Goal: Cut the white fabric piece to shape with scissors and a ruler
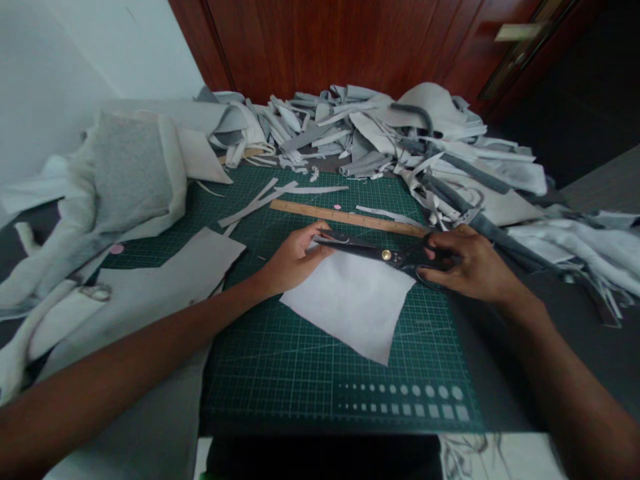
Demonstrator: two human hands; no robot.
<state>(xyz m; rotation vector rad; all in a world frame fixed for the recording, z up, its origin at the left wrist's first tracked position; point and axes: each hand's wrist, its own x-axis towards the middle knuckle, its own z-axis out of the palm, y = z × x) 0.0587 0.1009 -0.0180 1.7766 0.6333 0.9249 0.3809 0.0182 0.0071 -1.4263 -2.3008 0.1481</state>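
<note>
My right hand (465, 262) is closed around the handles of a pair of black scissors (386, 255) with a brass pivot. Their blades point left and lie along the upper edge of a white piece of fabric or leather (353, 303). At that piece's upper left corner, my left hand (300, 257) pinches it between thumb and fingers, close to the blade tips. The lower part of the piece hangs over a green cutting mat (270, 373). Just beyond the scissors lies a wooden ruler (345, 217).
Thin white strips (255, 203) lie on the mat behind my left hand. A heap of grey-white scraps (325, 130) runs along the back against a wooden door (320, 47). At the left are a bundled cloth (133, 167) and a large pale sheet (150, 300).
</note>
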